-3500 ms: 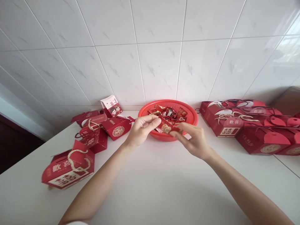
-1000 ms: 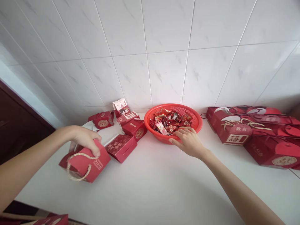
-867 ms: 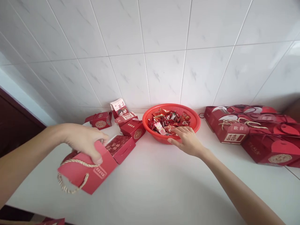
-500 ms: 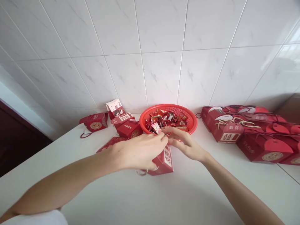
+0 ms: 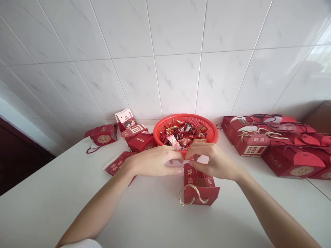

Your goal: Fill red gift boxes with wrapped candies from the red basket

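A small red box [image 5: 200,187] with a cream rope handle stands open at the top on the white table, in front of the red basket [image 5: 213,132] of wrapped sweets [image 5: 184,132]. My left hand [image 5: 160,160] is just left of the box, thumb and fingers apart, nothing visible between them. Curled over the box's far edge is my right hand [image 5: 213,160], its fingers and thumb closed round the upper part, partly hiding it.
Left of the basket lie a flat red packet [image 5: 120,163] and several red boxes [image 5: 103,136]. Rows of filled-out red boxes [image 5: 292,160] stand at the right, some with rope ties. A tiled wall [image 5: 178,82] rises behind the table.
The box has shifted right and turned, so its open top and rope handle now show. My left hand has come off it; my right hand has moved right with it.
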The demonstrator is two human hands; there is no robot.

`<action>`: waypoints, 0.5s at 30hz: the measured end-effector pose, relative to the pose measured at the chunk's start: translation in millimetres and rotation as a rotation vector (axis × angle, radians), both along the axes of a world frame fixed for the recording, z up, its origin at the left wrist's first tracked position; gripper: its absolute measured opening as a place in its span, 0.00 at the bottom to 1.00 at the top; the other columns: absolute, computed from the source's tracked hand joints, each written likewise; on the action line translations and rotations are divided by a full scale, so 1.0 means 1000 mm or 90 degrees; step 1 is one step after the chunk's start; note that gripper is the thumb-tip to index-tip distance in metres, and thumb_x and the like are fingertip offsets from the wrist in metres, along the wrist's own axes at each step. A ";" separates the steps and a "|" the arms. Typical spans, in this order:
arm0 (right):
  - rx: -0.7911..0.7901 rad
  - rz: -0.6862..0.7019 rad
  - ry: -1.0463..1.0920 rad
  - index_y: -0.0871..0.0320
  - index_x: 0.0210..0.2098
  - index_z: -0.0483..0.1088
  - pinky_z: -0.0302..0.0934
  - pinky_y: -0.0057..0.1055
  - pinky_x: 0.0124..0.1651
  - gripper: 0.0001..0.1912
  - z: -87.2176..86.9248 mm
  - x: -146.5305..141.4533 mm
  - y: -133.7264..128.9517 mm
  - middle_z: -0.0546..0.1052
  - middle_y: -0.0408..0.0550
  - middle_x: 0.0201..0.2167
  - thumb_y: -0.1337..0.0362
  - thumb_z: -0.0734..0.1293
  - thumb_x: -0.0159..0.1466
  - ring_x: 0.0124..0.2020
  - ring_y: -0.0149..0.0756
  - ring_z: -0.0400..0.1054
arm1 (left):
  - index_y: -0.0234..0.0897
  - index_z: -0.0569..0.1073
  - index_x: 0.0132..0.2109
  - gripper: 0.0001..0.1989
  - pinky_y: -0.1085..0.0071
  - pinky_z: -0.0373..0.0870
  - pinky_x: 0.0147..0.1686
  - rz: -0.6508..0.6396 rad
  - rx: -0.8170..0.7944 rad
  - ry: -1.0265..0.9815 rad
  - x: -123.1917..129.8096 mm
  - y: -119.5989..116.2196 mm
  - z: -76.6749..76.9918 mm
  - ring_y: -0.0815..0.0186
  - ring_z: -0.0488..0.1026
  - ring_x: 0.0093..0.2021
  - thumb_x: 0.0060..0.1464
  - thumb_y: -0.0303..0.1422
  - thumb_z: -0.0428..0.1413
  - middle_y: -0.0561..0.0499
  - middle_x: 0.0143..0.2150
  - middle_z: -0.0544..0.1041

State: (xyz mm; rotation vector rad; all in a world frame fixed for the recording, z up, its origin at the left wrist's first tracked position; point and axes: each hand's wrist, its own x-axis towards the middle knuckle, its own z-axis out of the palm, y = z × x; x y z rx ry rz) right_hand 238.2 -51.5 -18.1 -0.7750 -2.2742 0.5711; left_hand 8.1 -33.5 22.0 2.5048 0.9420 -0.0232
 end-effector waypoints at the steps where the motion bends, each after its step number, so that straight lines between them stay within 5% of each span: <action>1: -0.002 0.001 -0.035 0.56 0.36 0.75 0.64 0.31 0.36 0.06 0.002 0.001 -0.002 0.76 0.46 0.33 0.71 0.65 0.64 0.33 0.34 0.69 | 0.40 0.76 0.47 0.14 0.68 0.66 0.43 0.002 0.007 -0.007 0.002 -0.001 -0.004 0.59 0.74 0.45 0.64 0.43 0.54 0.48 0.47 0.75; 11: -0.150 0.017 -0.251 0.57 0.26 0.76 0.56 0.26 0.29 0.09 0.020 0.016 -0.018 0.75 0.45 0.33 0.65 0.70 0.64 0.27 0.27 0.66 | 0.53 0.76 0.53 0.18 0.70 0.66 0.37 -0.015 -0.002 -0.013 0.029 -0.008 -0.029 0.61 0.73 0.45 0.58 0.50 0.60 0.51 0.51 0.69; 15: -0.189 -0.021 -0.324 0.58 0.25 0.73 0.55 0.27 0.28 0.13 0.024 0.017 -0.022 0.75 0.45 0.37 0.59 0.70 0.64 0.28 0.27 0.66 | 0.44 0.77 0.46 0.20 0.70 0.64 0.34 0.021 -0.037 -0.051 0.028 -0.007 -0.032 0.62 0.73 0.41 0.55 0.52 0.62 0.50 0.49 0.69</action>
